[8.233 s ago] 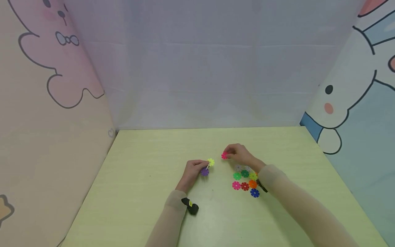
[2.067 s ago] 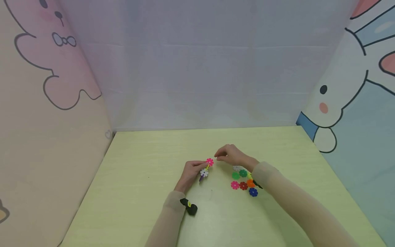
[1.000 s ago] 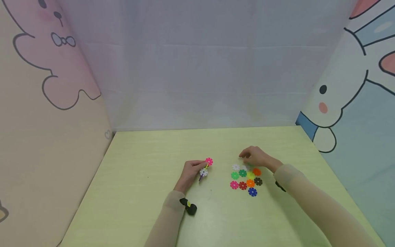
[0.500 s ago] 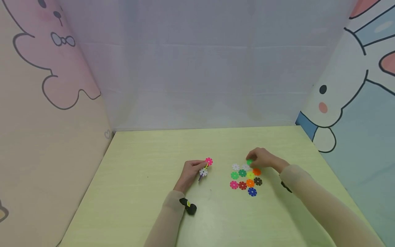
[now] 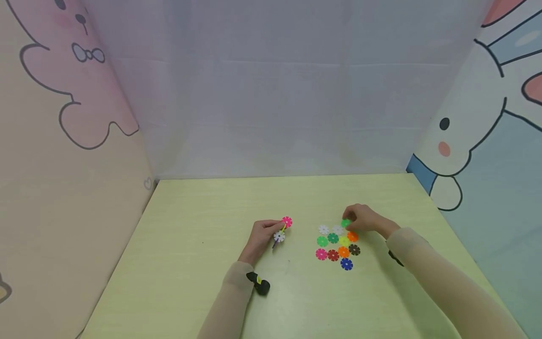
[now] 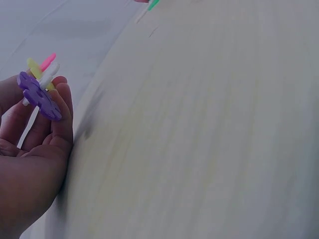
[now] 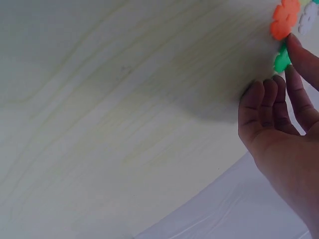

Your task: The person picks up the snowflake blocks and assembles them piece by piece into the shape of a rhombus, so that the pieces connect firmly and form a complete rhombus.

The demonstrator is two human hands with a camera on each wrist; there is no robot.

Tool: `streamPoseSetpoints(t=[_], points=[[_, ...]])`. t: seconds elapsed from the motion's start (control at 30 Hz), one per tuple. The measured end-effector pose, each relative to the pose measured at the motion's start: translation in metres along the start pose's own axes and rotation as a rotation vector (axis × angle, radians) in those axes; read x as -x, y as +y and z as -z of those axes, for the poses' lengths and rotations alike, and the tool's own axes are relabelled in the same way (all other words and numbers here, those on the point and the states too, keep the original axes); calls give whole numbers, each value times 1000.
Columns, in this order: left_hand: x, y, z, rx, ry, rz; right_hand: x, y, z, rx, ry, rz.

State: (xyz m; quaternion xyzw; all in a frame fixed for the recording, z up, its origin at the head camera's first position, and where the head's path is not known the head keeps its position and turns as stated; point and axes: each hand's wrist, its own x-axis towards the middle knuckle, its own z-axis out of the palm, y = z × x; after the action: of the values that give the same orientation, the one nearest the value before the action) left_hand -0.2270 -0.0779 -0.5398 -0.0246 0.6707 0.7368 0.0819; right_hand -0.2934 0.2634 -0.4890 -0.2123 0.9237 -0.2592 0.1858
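Observation:
My left hand [image 5: 261,236] pinches a small chain of joined plastic snowflake discs. At its top is a pink disc [image 5: 287,221], with a yellow disc [image 6: 34,68] edge-on below it, then a white disc [image 5: 279,236] and a purple disc [image 6: 40,97]. Fingers hide part of the joints. To the right, my right hand [image 5: 364,219] pinches a light green disc [image 5: 346,222] between thumb and finger, close behind the loose group; in the right wrist view the same green disc [image 7: 282,59] shows beside an orange disc [image 7: 285,19].
Loose discs lie flat in close rows before the right hand: white [image 5: 323,230], light green [image 5: 322,241], dark green [image 5: 332,238], yellow [image 5: 344,241], pink [image 5: 321,254], red [image 5: 333,255], brown [image 5: 354,249] and blue [image 5: 346,263]. Curtained walls border the table [image 5: 190,282].
The pink disc, first in the right hand, now tops the left hand's chain, which also gained a white disc. The right hand moved right to the group and took hold of a light green disc.

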Motion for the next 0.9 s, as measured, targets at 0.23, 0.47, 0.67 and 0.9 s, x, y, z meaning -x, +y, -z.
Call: streamPoseSetpoints(t=[0.23, 0.47, 0.67, 0.9], points=[[0, 1, 0, 11, -11, -12, -3, 3, 0, -18, 2, -15], [-1, -1, 0, 13, -10, -2, -3, 3, 0, -35, 50, 19], [0, 0, -1, 17, -7, 3, -4, 0, 0, -32, 121, 51], [1, 2, -1, -4, -2, 0, -8, -15, -1, -63, 154, 107]])
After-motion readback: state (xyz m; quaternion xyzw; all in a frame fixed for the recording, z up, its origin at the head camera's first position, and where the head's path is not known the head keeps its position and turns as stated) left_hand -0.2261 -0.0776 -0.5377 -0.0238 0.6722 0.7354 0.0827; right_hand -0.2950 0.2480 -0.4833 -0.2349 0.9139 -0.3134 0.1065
